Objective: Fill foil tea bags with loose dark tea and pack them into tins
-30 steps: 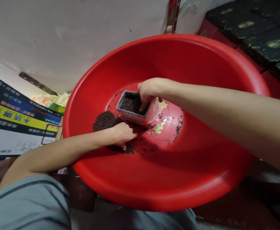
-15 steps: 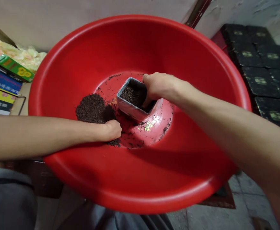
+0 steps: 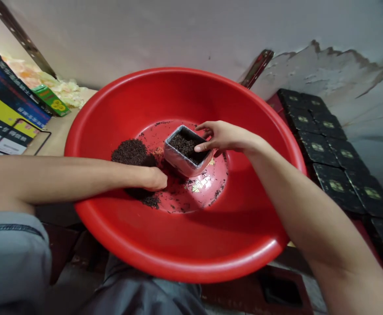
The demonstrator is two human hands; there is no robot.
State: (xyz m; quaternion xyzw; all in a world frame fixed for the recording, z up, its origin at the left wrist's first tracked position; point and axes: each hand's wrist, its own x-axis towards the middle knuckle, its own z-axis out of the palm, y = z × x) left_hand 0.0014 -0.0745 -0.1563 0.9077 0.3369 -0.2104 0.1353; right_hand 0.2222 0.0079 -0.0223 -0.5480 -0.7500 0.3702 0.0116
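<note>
A square foil-lined bag [image 3: 189, 167], its mouth open upward, stands tilted in the large red basin [image 3: 191, 262]. Dark, dry shreds like loose tea [image 3: 182, 145] fill part of it. Over its right rim is my right hand [image 3: 219, 136], fingers apart, with the thumb above the shreds; whether it touches the wall I cannot tell. My left hand [image 3: 154, 178] is closed low in the basin, left of the bag, by a pile of the same dark shreds [image 3: 130, 152]. Its fingertips are hidden, so what it holds does not show.
Stacked black boxes with gold labels [image 3: 319, 146] stand right of the basin. Left of it lie a small green box [image 3: 52, 100], printed packaging [image 3: 8, 105] and pale crumpled material [image 3: 65, 89]. A wall [image 3: 165, 35] with peeling paint rises behind.
My right hand's fingers have loosened and spread, and the thumb has come up from inside the bag. The left hand stays closed near the pile. The camera view has tilted up.
</note>
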